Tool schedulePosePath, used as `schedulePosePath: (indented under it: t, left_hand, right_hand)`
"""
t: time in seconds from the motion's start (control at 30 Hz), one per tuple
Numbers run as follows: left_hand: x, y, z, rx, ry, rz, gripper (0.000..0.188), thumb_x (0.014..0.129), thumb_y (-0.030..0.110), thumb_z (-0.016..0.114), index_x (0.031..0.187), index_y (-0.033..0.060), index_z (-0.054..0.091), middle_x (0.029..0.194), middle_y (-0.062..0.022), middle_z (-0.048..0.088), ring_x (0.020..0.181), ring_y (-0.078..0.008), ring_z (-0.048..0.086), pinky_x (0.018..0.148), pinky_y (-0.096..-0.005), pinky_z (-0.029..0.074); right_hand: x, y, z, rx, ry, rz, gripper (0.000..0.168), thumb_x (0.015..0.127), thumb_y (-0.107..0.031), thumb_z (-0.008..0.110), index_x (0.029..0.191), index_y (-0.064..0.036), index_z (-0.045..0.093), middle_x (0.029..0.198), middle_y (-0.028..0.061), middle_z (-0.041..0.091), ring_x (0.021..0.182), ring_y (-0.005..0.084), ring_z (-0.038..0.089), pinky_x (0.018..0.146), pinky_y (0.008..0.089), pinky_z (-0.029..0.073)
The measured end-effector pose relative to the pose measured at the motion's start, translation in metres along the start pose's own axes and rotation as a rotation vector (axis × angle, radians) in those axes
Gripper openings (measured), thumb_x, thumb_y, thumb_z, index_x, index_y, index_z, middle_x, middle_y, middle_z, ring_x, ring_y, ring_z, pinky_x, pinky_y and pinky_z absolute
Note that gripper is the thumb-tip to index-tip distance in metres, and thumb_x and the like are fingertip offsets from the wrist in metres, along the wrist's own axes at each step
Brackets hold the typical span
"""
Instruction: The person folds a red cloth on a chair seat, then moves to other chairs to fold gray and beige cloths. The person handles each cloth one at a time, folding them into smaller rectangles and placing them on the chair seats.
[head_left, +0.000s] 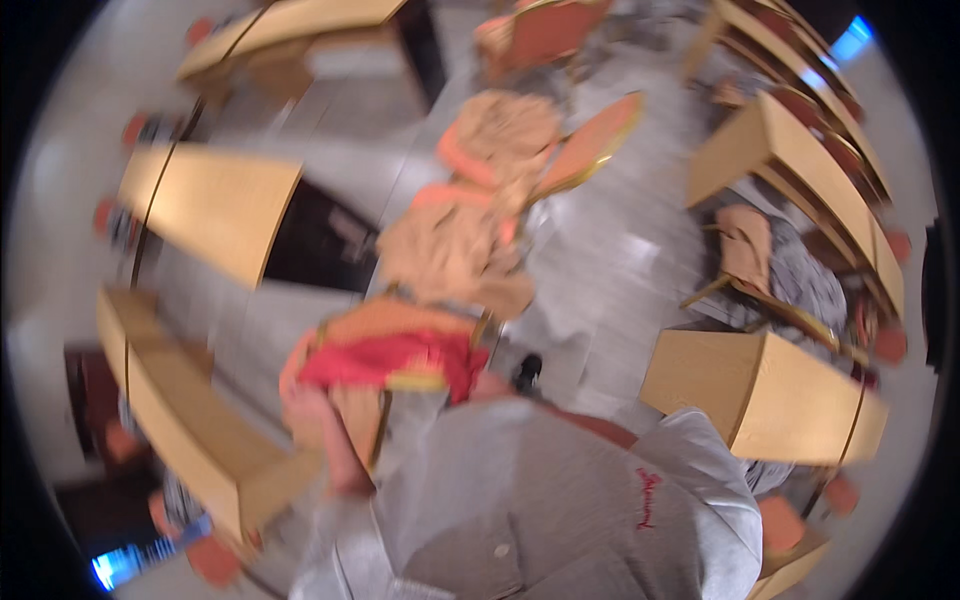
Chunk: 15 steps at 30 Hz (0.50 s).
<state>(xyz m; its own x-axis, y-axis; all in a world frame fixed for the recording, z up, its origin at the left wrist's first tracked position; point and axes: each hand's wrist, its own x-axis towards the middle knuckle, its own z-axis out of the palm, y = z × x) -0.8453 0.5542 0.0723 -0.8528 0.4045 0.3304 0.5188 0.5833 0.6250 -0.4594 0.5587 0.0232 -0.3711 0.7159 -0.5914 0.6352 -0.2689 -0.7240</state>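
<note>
A red cloth with a yellow part along its lower edge stretches in front of me, above an orange-padded chair. My left hand grips the cloth at its left end, beside the chair's orange edge. At the right end, my right hand is on the cloth, close to my grey shirt; motion blur and the shirt hide part of its fingers. Beyond the chair lie tan cloth covers over more chairs, with another heap of tan cloth farther off.
Wooden desks stand on the left and right. A tilted orange chair back with gold trim is ahead. To the right, a chair with a tan cover stands near grey patterned cloth. Grey tiled floor shows between the rows.
</note>
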Motion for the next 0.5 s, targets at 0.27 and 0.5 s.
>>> schedulePosePath:
  t: [0.27,0.5]
  left_hand:
    - [0.051,0.001,0.037,0.430,-0.276,-0.104,0.064,0.088,0.050,0.049,0.124,-0.0038,0.053,0.124,-0.0289,0.055,0.116,-0.0425,0.053,0.100,-0.0462,0.041]
    - [-0.063,0.058,0.053,-0.141,-0.430,-0.133,0.047,0.087,0.019,0.059,0.118,-0.0132,0.045,0.119,-0.0347,0.051,0.117,-0.0449,0.049,0.101,-0.0467,0.037]
  right_hand:
    - [0.012,0.043,0.013,0.031,-0.030,0.123,0.045,0.090,-0.034,0.052,0.116,0.003,0.058,0.112,0.0309,0.061,0.108,0.0446,0.058,0.091,0.0497,0.047]
    - [0.013,0.024,-0.008,-0.082,-0.037,0.100,0.045,0.087,-0.031,0.055,0.113,0.005,0.056,0.106,0.0314,0.063,0.104,0.0440,0.060,0.089,0.0489,0.047]
